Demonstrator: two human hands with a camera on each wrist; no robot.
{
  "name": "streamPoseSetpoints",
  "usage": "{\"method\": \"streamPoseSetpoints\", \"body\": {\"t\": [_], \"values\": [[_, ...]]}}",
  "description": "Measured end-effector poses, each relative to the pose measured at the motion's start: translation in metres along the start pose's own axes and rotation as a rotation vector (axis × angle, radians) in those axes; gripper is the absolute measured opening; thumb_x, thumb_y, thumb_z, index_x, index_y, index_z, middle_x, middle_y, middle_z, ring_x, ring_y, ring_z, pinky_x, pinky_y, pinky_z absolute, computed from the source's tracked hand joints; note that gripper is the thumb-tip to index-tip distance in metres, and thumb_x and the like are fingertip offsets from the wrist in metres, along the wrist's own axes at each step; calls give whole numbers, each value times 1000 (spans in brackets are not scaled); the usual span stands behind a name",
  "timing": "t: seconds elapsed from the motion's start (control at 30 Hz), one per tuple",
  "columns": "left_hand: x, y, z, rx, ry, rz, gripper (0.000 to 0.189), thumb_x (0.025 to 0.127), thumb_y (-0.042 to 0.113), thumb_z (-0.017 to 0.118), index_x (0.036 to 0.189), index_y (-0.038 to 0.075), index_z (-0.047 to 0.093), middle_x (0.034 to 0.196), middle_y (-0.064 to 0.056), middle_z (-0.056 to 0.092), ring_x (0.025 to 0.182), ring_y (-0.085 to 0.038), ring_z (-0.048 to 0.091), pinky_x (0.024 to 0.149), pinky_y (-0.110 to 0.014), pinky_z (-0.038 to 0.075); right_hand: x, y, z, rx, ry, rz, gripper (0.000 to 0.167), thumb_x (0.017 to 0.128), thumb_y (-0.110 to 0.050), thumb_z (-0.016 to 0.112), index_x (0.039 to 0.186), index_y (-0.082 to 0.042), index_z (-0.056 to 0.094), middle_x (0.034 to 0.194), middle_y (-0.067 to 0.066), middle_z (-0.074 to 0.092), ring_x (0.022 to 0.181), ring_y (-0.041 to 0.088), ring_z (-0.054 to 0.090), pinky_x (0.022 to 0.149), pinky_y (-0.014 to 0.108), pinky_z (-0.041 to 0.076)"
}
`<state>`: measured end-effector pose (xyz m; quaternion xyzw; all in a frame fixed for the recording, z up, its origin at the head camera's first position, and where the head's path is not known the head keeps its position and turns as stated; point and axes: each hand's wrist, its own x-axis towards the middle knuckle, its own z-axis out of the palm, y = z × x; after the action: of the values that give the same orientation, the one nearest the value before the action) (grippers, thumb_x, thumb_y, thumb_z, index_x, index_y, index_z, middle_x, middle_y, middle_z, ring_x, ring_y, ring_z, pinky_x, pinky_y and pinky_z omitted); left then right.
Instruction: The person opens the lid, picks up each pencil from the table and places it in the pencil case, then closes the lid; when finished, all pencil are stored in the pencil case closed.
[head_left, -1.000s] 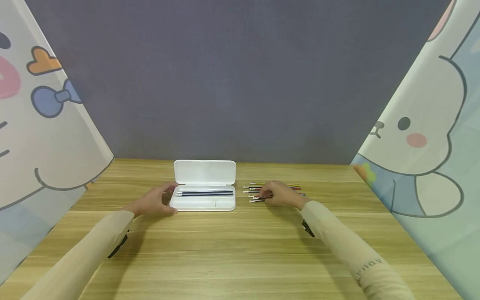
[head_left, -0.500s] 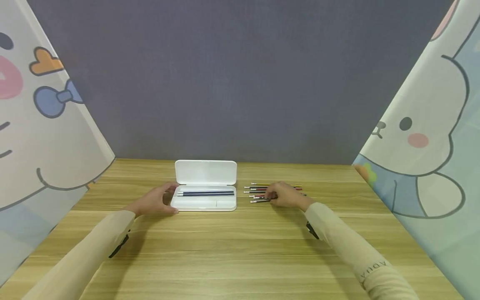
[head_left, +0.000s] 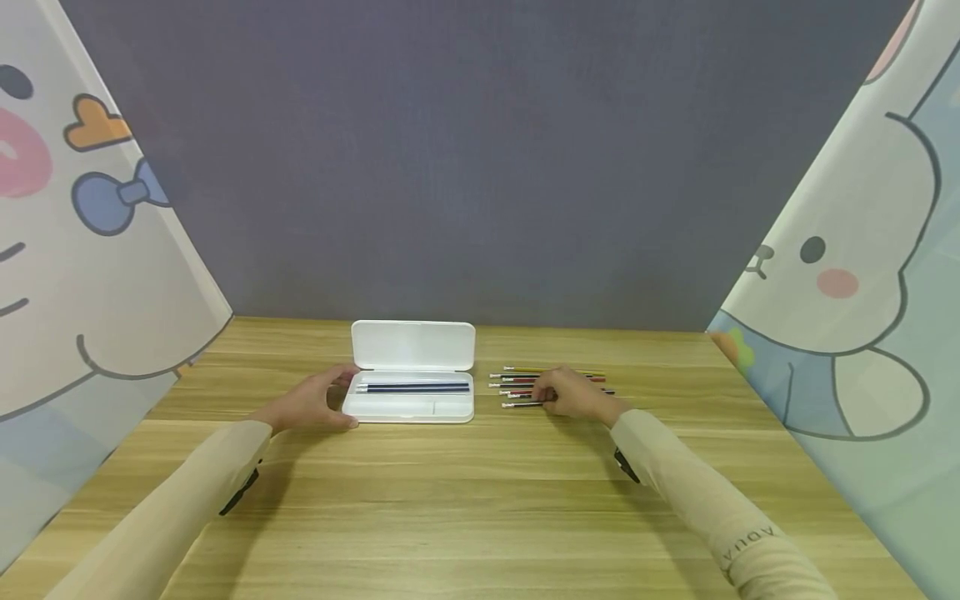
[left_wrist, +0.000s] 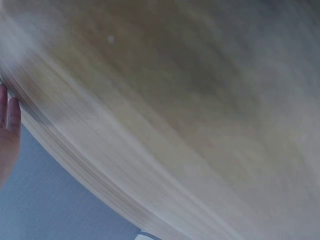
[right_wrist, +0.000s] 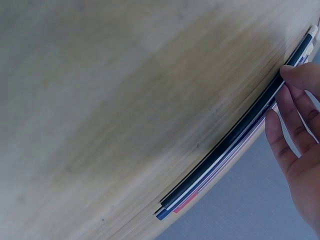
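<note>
A white pencil case (head_left: 390,408) lies with its lid (head_left: 412,346) raised, and a few dark blue pencils (head_left: 412,387) rest in its rear compartment. At its left end is my left hand (head_left: 311,402), thumb by the front corner and fingers by the back corner. To the right of the case, my right hand (head_left: 573,393) is over a loose group of pencils (head_left: 517,377) with white eraser ends. In the right wrist view, its thumb and forefinger pinch the nearest, dark pencil (right_wrist: 225,142) close to the eraser end. The hand covers the middle of several pencils.
The wooden table (head_left: 420,500) stretches in front of the case and pencils. Behind it stands a dark grey panel (head_left: 465,167). Cloths printed with cartoon animals hang at the left (head_left: 112,292) and right (head_left: 847,333).
My right hand has shifted slightly right along the pencils, uncovering more of their eraser ends. The left hand stays at the case's left end. The head view has drifted slightly.
</note>
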<state>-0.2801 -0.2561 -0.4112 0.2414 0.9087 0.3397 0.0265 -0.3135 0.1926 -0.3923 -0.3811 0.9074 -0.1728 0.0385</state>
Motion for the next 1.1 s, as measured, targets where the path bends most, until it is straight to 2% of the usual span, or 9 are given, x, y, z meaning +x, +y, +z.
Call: {"method": "streamPoseSetpoints", "body": {"t": [0.33,0.53,0.83,1.1], "values": [[-1,1,-1,7,-6,-19,82,64,28,82,130,1,41,121,-19,54,114,-37,49,97,-56,37,1,1,-2,25,-12,-10,17,78,4,63,87,-9,67,83,3,65,72,8,56,63,19,47],[-1,2,-1,4,-13,-31,82,64,29,82,130,2,40,121,-19,55,114,-37,49,98,-56,37,6,-4,-8,2,-2,-10,17,77,2,64,88,-10,68,86,1,65,74,7,56,65,21,48],[0,-1,-1,3,-18,-34,83,64,30,82,130,2,40,122,-19,54,115,-37,49,98,-56,36,24,-17,-12,-7,34,-109,16,76,3,63,87,-7,69,85,2,66,74,9,58,66,22,50],[2,-2,1,25,-3,-38,83,63,29,82,130,2,41,121,-18,55,115,-36,49,98,-54,37,50,-36,-8,-20,29,-135,12,74,0,62,82,-7,67,78,1,63,69,6,53,63,20,45]]}}
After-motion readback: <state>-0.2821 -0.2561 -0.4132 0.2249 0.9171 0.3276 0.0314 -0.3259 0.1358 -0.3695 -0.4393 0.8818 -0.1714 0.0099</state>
